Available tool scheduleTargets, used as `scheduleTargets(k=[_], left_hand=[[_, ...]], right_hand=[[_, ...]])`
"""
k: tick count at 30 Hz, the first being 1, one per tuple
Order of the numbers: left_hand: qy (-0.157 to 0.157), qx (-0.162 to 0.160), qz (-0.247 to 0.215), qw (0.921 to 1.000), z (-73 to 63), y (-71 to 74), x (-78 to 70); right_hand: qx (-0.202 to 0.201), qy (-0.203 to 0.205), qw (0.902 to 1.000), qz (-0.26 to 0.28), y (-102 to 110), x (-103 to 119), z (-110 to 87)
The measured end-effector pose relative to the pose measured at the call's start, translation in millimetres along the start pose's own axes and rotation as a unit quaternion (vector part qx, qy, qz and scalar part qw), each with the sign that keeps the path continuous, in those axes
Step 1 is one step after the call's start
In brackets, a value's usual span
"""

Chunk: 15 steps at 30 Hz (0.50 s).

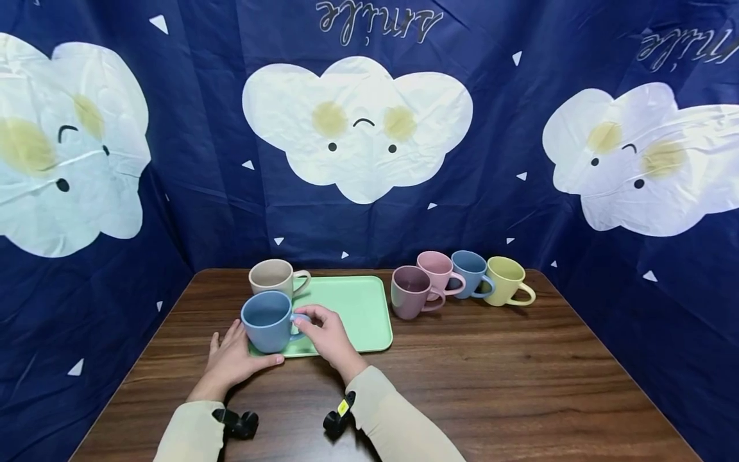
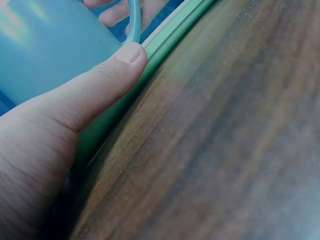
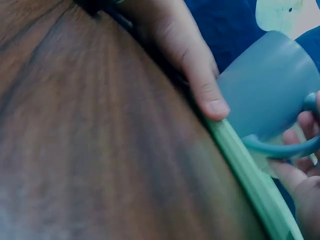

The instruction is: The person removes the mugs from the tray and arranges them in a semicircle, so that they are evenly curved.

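A blue mug (image 1: 267, 324) stands upright on the left end of a light green tray (image 1: 352, 314), its handle pointing right. My right hand (image 1: 326, 337) pinches that mug's handle (image 3: 285, 148) between thumb and fingers. Around the tray's front left corner rests my left hand (image 1: 231, 359), fingers spread along the left side. Its thumb (image 2: 100, 85) lies straight along the front rim, against the low part of the mug. Directly behind the blue mug is a beige mug (image 1: 271, 276), also at the tray's left end, with its handle to the right; its base is hidden.
Right of the tray, on the wooden table (image 1: 491, 372), stand a purple mug (image 1: 408, 295), a pink mug (image 1: 437, 269), a second blue mug (image 1: 469, 273) and a yellow mug (image 1: 503, 282), handles to the right. Dark blue cloth (image 1: 346, 231) with clouds hangs behind and at both sides.
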State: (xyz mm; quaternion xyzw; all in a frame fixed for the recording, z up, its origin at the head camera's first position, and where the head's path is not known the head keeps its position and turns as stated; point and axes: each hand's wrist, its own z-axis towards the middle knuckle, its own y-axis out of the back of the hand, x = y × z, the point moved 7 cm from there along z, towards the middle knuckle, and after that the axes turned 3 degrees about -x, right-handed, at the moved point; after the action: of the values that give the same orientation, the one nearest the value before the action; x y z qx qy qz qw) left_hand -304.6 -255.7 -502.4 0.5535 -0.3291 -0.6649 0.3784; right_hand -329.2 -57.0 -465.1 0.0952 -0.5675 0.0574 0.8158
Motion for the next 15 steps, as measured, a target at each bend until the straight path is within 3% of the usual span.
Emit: scheduleTargets(k=[5,15], left_hand=[[0.001,0.002,0.001,1.0000,0.2,-2.2,-0.1],[0.000,-0.006,0.007,1.0000,0.3,-1.9,1.6]], right_hand=[[-0.008,-0.009,0.9999,0.007,-0.6,-10.9,-2.9],[0.005,-0.031,0.9980,0.055,-4.2,-10.6,-4.0]])
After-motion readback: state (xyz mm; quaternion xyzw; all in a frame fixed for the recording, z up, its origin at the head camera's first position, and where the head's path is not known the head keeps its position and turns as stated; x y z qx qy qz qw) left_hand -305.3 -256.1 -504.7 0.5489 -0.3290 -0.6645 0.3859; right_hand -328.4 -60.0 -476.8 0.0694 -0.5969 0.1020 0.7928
